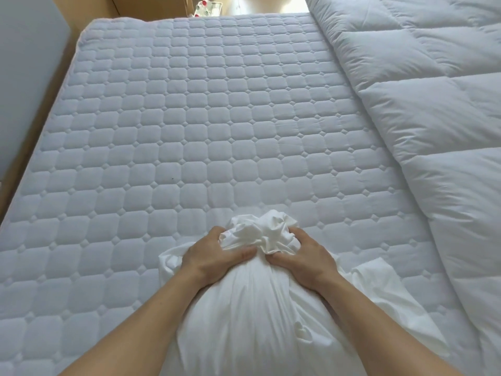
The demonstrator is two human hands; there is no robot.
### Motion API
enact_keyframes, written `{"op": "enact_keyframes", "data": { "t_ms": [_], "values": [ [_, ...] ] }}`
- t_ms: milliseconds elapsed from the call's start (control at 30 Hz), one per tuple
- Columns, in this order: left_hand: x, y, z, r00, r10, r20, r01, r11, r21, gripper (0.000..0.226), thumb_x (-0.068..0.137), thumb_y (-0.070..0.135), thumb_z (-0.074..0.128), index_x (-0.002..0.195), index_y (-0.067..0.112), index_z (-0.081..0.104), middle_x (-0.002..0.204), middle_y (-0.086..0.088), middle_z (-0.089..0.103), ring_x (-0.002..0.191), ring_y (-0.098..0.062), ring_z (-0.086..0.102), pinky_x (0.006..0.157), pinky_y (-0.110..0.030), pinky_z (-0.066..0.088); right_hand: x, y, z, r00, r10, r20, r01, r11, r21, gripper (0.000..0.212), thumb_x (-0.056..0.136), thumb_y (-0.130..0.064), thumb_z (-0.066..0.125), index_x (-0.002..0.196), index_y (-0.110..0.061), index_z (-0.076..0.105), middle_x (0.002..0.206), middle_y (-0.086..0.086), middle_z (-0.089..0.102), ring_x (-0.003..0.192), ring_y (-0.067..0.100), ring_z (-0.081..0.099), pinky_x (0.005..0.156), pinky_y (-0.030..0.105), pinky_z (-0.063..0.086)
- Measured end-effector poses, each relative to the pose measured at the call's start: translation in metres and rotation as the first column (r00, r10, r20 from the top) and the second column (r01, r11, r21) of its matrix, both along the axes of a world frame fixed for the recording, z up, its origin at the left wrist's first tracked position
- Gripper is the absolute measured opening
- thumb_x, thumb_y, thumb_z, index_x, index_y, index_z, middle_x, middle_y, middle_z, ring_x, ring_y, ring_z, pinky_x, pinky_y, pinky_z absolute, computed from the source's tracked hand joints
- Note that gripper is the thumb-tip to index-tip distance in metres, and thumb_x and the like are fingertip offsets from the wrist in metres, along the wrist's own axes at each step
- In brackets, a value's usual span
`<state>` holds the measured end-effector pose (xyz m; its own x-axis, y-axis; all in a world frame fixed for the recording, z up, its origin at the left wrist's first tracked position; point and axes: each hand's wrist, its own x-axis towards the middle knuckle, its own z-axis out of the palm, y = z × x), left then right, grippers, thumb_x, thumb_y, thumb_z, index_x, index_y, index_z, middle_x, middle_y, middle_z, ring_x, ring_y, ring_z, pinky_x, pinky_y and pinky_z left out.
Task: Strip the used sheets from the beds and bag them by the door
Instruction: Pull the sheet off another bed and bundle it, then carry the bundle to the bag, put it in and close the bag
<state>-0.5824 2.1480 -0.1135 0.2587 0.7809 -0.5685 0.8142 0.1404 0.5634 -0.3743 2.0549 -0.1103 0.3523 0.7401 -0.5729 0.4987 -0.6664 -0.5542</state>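
Observation:
A white used sheet (254,302) is gathered into a tight bundle at the near edge of the bed. Its crumpled top sticks up between my hands. My left hand (214,256) grips the neck of the bundle from the left. My right hand (303,259) grips it from the right, thumbs almost touching. Loose folds of the sheet spread out to the right and left of the bundle. Under it lies the bare quilted mattress pad (176,126), with no sheet over it.
A thick white duvet (433,109) is piled along the right side of the bed. A wooden bed frame (35,126) and a pale wall run along the left. Small items with red spots (206,8) sit beyond the far end.

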Motion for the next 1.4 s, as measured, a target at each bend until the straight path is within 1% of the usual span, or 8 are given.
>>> {"op": "enact_keyframes", "data": {
  "t_ms": [200,300,433,567,967,1167,1300,1400],
  "values": [
    [-0.014,-0.035,0.014,0.988,0.000,0.157,0.001,1.000,-0.010,0.059,0.046,0.075,0.076,0.088,0.038,0.060,0.083,0.017,0.070,0.080,-0.004,0.066,0.081,-0.039,0.054,-0.020,-0.033,0.026,0.999,-0.040,-0.010,0.040,0.998,0.045,0.079,0.042,-0.070,0.062,0.118,-0.052,0.050,0.101,-0.025,0.061,0.102,0.010,0.060,0.087,0.034,0.048],
    [-0.019,-0.046,0.039,0.974,-0.023,0.227,0.022,1.000,0.009,0.051,0.049,0.068,0.078,0.087,0.038,0.062,0.082,0.016,0.071,0.080,-0.005,0.067,0.079,-0.040,0.055,-0.028,-0.045,0.051,0.998,-0.049,0.041,0.045,0.995,0.091,0.083,0.041,-0.070,0.057,0.121,-0.050,0.052,0.106,-0.020,0.062,0.105,0.013,0.060,0.086,0.032,0.046],
    [-0.018,-0.050,0.104,0.939,-0.101,0.329,0.075,0.993,0.091,0.051,0.050,0.063,0.079,0.092,0.037,0.066,0.087,0.016,0.072,0.085,-0.007,0.068,0.082,-0.045,0.054,-0.034,-0.062,0.115,0.988,-0.110,0.110,0.081,0.967,0.242,0.068,0.044,-0.073,0.056,0.110,-0.060,0.048,0.099,-0.021,0.067,0.097,0.011,0.062,0.077,0.029,0.043],
    [-0.002,-0.051,0.200,0.886,-0.227,0.404,0.138,0.961,0.239,0.060,0.048,0.068,0.076,0.098,0.036,0.066,0.090,0.017,0.071,0.088,-0.006,0.066,0.083,-0.041,0.054,-0.029,-0.084,0.210,0.958,-0.235,0.167,0.142,0.889,0.436,0.055,0.046,-0.076,0.062,0.098,-0.071,0.046,0.081,-0.035,0.062,0.082,0.003,0.059,0.075,0.030,0.047],
    [0.121,-0.160,0.441,0.613,-0.665,0.427,0.417,0.731,0.540,0.064,0.051,0.071,0.075,0.103,0.035,0.064,0.093,0.016,0.071,0.090,-0.009,0.066,0.085,-0.040,0.053,0.031,-0.257,0.447,0.763,-0.619,0.189,0.341,0.634,0.694,0.054,0.042,-0.074,0.069,0.092,-0.077,0.047,0.083,-0.040,0.062,0.080,-0.017,0.057,0.070,0.020,0.044],
    [0.230,-0.277,0.497,0.443,-0.805,0.394,0.503,0.587,0.634,0.061,0.050,0.075,0.073,0.100,0.042,0.061,0.090,0.021,0.068,0.087,-0.004,0.064,0.085,-0.038,0.052,0.094,-0.395,0.499,0.617,-0.762,0.194,0.390,0.511,0.766,0.055,0.044,-0.075,0.068,0.094,-0.077,0.045,0.093,-0.036,0.060,0.091,-0.002,0.059,0.080,0.029,0.046],
    [0.302,-0.369,0.516,0.328,-0.859,0.392,0.557,0.511,0.655,0.058,0.049,0.076,0.073,0.094,0.042,0.059,0.087,0.019,0.067,0.085,-0.005,0.063,0.081,-0.037,0.051,0.138,-0.494,0.514,0.520,-0.836,0.175,0.440,0.438,0.784,0.057,0.045,-0.071,0.069,0.098,-0.062,0.051,0.096,-0.025,0.065,0.095,0.007,0.062,0.086,0.039,0.052],
    [0.346,-0.428,0.524,0.261,-0.876,0.405,0.578,0.478,0.662,0.058,0.049,0.076,0.073,0.094,0.042,0.060,0.088,0.018,0.067,0.086,-0.006,0.064,0.080,-0.038,0.052,0.168,-0.555,0.524,0.467,-0.864,0.189,0.461,0.420,0.781,0.054,0.044,-0.073,0.067,0.094,-0.066,0.049,0.098,-0.021,0.066,0.097,0.010,0.063,0.086,0.039,0.051]
  ]
}}
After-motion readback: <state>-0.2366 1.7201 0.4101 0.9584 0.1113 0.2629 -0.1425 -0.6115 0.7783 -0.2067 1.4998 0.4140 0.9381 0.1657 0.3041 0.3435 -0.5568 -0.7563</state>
